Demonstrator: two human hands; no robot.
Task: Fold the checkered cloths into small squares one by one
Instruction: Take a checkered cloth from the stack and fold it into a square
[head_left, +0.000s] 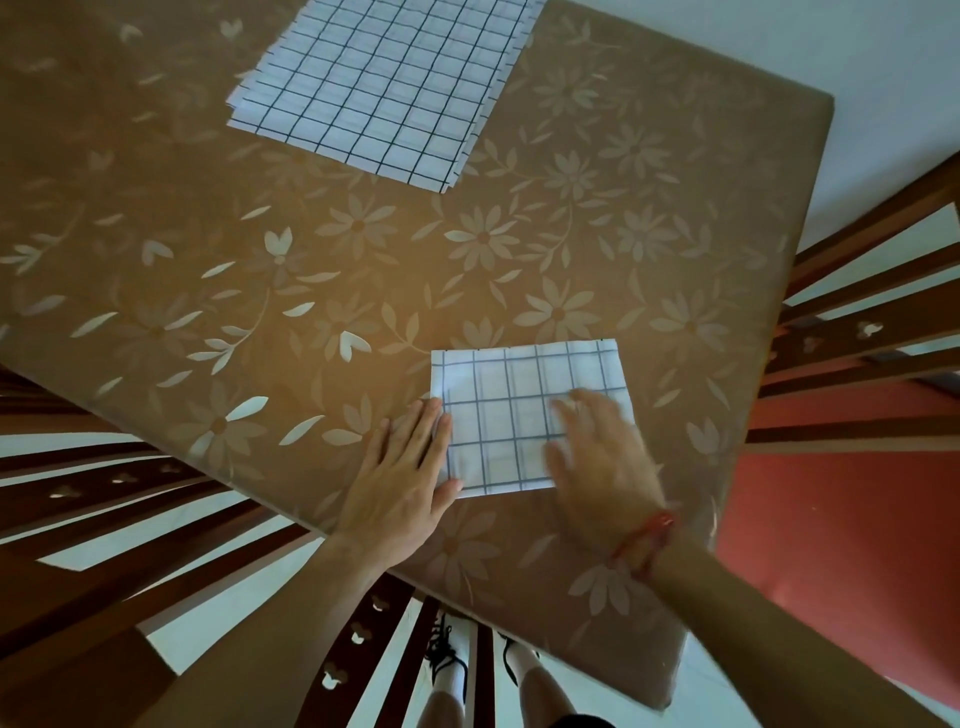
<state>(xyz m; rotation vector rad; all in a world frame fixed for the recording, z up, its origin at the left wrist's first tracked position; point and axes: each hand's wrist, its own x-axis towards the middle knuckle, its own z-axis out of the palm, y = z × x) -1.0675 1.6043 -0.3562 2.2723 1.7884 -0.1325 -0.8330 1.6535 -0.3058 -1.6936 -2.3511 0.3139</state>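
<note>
A folded white cloth with a dark grid pattern (514, 395) lies near the table's front edge. My left hand (405, 483) rests flat with fingers spread on the cloth's left edge. Blurred by motion, my right hand (597, 462) lies flat on the cloth's right side, palm down, and hides that lower right corner. Neither hand grips anything. At the far side of the table lies a stack of several unfolded checkered cloths (379, 83), cut off by the top of the view.
The table (260, 260) wears a brown cover with pale flowers. Wooden chairs stand at the left (104, 499), the front (363, 639) and the right (872, 322); the right one has a red seat (841, 545).
</note>
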